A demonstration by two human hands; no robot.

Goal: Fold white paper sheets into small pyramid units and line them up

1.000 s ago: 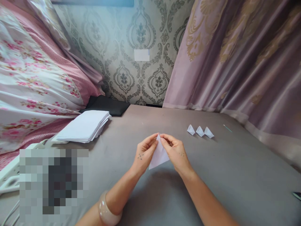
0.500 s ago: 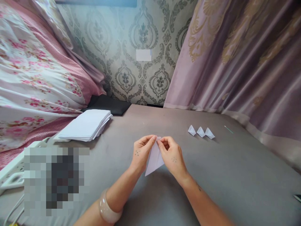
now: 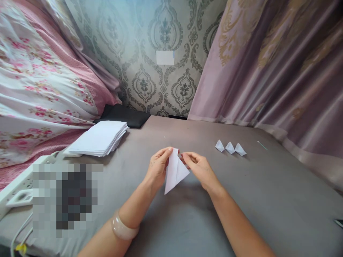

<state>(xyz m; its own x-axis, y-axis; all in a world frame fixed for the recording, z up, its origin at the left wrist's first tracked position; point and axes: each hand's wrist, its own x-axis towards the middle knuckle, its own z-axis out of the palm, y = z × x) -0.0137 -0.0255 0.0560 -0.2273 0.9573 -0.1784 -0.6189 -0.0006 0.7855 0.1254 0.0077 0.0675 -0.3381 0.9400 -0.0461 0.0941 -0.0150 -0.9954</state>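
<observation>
A white sheet of paper folded into a pointed, triangular shape (image 3: 175, 173) hangs over the middle of the table. My left hand (image 3: 158, 164) pinches its upper left edge, thumb on the front and the other fingers behind. Close by the right edge is my right hand (image 3: 198, 167), its thumb off the paper and its fingers loosely curled and apart. Whether those fingertips touch the paper I cannot tell. Three small folded paper boats, the middle one (image 3: 229, 147) among them, stand in a row farther back on the right.
A stack of white paper (image 3: 99, 139) lies at the back left, before a black flat case (image 3: 125, 116). A white power strip (image 3: 18, 182) with cables is at the left edge, near a blurred-out patch. A thin green stick (image 3: 262, 145) rests far right on the grey tabletop (image 3: 268, 192).
My right hand has let go of the paper's top and moved a little right. More of the folded front now shows, while my left hand keeps its pinch.
</observation>
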